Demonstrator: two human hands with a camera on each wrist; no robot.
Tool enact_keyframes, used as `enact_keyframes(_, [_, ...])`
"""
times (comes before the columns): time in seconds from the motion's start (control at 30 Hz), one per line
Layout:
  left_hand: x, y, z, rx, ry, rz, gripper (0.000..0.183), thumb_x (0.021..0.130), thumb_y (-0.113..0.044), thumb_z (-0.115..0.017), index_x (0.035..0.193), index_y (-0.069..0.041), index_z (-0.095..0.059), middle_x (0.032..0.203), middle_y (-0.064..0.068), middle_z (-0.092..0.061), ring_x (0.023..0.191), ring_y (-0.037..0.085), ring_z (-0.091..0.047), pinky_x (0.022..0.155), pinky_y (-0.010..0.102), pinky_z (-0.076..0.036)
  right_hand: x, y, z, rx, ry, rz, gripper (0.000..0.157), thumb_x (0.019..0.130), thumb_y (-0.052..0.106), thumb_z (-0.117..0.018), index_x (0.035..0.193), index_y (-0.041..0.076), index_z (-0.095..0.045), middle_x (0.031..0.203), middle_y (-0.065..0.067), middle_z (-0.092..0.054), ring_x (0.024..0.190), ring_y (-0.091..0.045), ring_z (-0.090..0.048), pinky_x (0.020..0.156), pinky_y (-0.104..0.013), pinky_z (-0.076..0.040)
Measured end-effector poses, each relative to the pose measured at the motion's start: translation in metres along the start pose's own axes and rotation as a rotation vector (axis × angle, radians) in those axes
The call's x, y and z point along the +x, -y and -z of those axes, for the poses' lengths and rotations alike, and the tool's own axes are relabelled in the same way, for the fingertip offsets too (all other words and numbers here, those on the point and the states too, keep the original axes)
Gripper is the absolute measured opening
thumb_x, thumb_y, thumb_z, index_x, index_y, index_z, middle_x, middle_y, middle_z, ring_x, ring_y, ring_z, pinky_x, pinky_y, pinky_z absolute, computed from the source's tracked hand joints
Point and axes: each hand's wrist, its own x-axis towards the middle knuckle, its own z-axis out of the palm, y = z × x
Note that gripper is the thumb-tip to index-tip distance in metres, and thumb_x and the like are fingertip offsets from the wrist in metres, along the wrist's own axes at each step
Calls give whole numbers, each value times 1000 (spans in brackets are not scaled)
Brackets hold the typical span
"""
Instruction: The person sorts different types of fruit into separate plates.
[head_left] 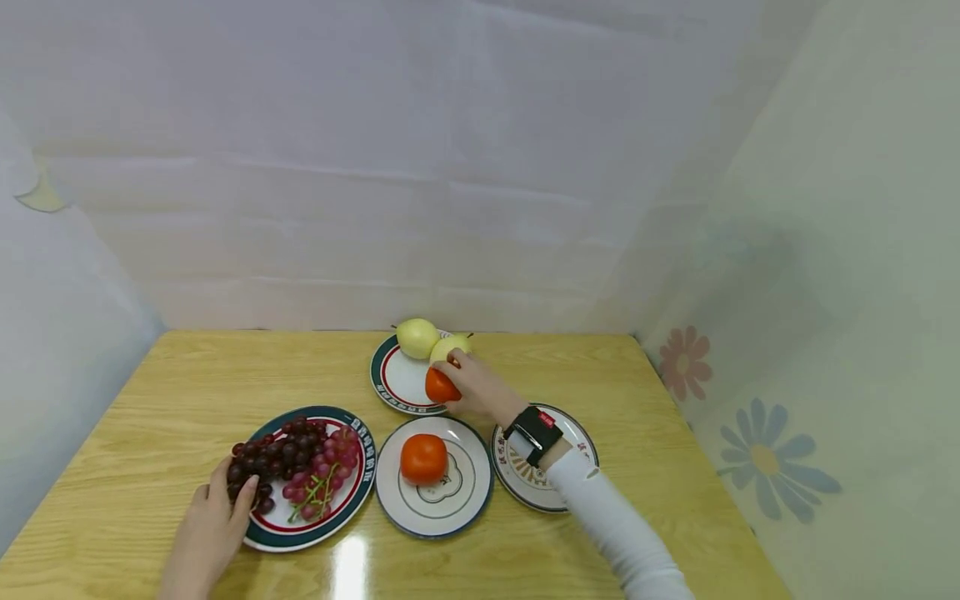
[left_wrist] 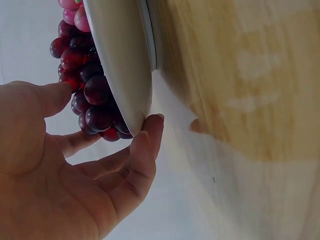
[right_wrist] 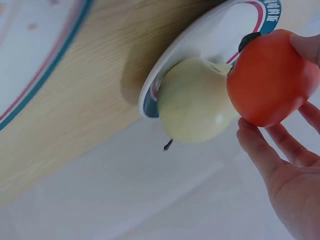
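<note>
My left hand (head_left: 210, 517) is at the left rim of a green-edged plate (head_left: 276, 543), holding a bunch of dark grapes (head_left: 288, 450). In the left wrist view my thumb touches the dark grapes (left_wrist: 97, 90), one finger lies behind them, and other fingertips meet the rim of the plate (left_wrist: 122, 65). My right hand (head_left: 480, 392) grips an orange-red persimmon (head_left: 441, 386) at the back plate (head_left: 397, 382), close to two yellow-green pears (head_left: 417, 338). The right wrist view has the persimmon (right_wrist: 272, 77) between thumb and fingers, overlapping one pear (right_wrist: 195, 100).
Pink grapes (head_left: 341, 450) lie beside the dark ones. Another persimmon (head_left: 423, 459) sits on the middle white plate (head_left: 468, 492). A patterned plate (head_left: 543, 498) lies under my right forearm. Pale walls (head_left: 420, 208) enclose the wooden table (head_left: 225, 367) at the back and sides.
</note>
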Motion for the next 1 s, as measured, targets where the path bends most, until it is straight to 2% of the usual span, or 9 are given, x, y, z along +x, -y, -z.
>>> enact_keyframes(0.2, [-4, 0, 0, -12, 0, 10, 84, 94, -58, -15, 142, 12, -10, 122, 47, -31, 109, 58, -39, 88, 66, -38, -49, 2, 5, -52, 21, 5, 62, 72, 29, -79, 126, 18, -51, 118, -10, -49, 101, -24, -50, 85, -36, -52])
enact_keyframes(0.43, [-4, 0, 1, -16, 3, 20, 85, 93, -60, -14, 143, 9, -7, 124, 47, -29, 110, 59, -37, 89, 67, -38, -86, 17, -12, -34, 86, 46, 57, 74, 36, -75, 125, 23, -52, 117, -9, -50, 97, -19, -50, 75, -32, -55])
enact_keyframes(0.73, [-5, -2, 1, -12, -6, 2, 80, 95, -55, -17, 143, 10, -9, 123, 47, -31, 109, 59, -39, 89, 67, -37, -99, 28, -27, -42, 95, 70, 58, 76, 40, -74, 127, 28, -49, 126, -6, -47, 104, -20, -49, 78, -33, -55])
enact_keyframes(1.0, [-6, -2, 1, -8, -15, -3, 77, 97, -51, -18, 142, 10, -10, 123, 47, -31, 109, 59, -38, 89, 67, -37, -100, 33, -32, -59, 91, 124, 63, 75, 45, -73, 130, 28, -47, 123, -3, -46, 106, -20, -49, 77, -31, -55])
